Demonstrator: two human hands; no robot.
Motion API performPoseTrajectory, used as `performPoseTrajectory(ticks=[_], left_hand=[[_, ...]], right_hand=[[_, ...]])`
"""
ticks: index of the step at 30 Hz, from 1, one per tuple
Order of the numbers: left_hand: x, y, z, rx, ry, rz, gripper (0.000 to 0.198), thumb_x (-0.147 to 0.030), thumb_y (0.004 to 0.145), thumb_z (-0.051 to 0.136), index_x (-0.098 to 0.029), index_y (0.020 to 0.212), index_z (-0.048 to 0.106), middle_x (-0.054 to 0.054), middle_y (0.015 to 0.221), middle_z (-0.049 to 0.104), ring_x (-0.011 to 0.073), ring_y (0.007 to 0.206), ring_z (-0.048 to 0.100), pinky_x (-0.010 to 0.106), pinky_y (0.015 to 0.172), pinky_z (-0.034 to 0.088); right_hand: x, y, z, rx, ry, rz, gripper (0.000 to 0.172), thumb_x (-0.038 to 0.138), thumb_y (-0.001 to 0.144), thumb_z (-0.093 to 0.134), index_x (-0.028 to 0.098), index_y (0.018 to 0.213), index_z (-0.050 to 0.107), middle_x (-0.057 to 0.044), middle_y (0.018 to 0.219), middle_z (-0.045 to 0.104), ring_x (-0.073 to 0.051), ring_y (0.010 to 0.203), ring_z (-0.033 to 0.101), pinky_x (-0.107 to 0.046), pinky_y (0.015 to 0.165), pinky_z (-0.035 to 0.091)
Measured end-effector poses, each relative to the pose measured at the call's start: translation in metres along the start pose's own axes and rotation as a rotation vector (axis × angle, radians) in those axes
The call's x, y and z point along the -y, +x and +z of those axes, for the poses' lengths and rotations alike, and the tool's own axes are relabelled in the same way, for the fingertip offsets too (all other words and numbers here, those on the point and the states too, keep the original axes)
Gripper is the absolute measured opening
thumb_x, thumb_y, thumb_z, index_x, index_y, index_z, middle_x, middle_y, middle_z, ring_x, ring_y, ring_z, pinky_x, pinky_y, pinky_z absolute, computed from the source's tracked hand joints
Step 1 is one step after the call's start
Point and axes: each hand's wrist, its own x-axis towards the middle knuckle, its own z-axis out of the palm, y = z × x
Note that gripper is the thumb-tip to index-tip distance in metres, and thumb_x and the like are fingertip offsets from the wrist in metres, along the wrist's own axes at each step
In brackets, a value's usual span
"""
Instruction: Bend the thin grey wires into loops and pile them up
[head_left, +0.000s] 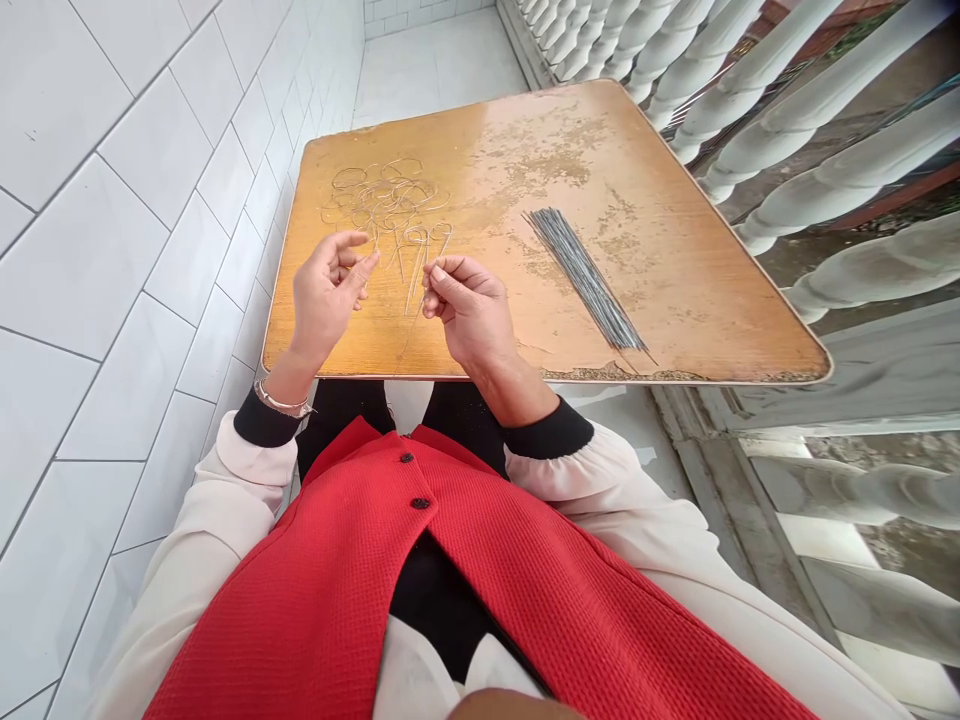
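Note:
My left hand is over the near left part of the wooden table, thumb and forefinger slightly apart at the tips, and I can make out nothing held in it. To its right, my right hand is closed in a pinch; what sits between thumb and forefinger is too small to name. Beyond both hands lies a loose pile of thin looped wires. Several wires with looped ends lie between the hands, their straight ends toward me. A bundle of straight grey wires rests diagonally to the right of my right hand.
The worn wooden table has rounded corners and a chipped near edge. A white tiled wall runs along the left. White balusters stand along the right. Light floor shows beyond the table.

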Motion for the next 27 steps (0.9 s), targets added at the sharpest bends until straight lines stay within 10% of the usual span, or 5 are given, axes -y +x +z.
performPoseTrajectory(ticks=[4, 19, 27], left_hand=[[-0.006, 0.003, 0.005, 0.102, -0.146, -0.200, 0.025, -0.040, 0.096, 0.065, -0.019, 0.109, 0.067, 0.001, 0.088, 0.072, 0.0022, 0.058, 0.058, 0.014, 0.051, 0.042], [-0.014, -0.005, 0.012, 0.341, -0.460, -0.243, 0.039, -0.051, 0.096, 0.063, -0.016, 0.077, 0.064, 0.000, 0.075, 0.070, 0.0028, 0.056, 0.060, 0.015, 0.046, 0.040], [-0.007, -0.010, 0.028, 0.199, -0.525, -0.221, 0.035, -0.044, 0.095, 0.066, -0.018, 0.073, 0.057, -0.007, 0.059, 0.057, 0.0017, 0.044, 0.050, 0.016, 0.044, 0.039]], right_hand=[[0.001, 0.000, -0.002, 0.041, -0.036, 0.011, 0.027, 0.041, 0.082, 0.082, 0.021, 0.081, 0.065, 0.004, 0.072, 0.058, -0.004, 0.051, 0.048, -0.018, 0.049, 0.043], [0.001, -0.005, 0.001, 0.067, -0.125, -0.070, 0.033, 0.048, 0.081, 0.081, 0.020, 0.081, 0.065, 0.004, 0.071, 0.060, -0.005, 0.049, 0.049, -0.019, 0.046, 0.044], [0.003, -0.007, 0.004, 0.068, -0.143, -0.080, 0.039, 0.057, 0.082, 0.078, 0.020, 0.090, 0.070, 0.003, 0.071, 0.063, -0.006, 0.048, 0.053, -0.020, 0.046, 0.047]])
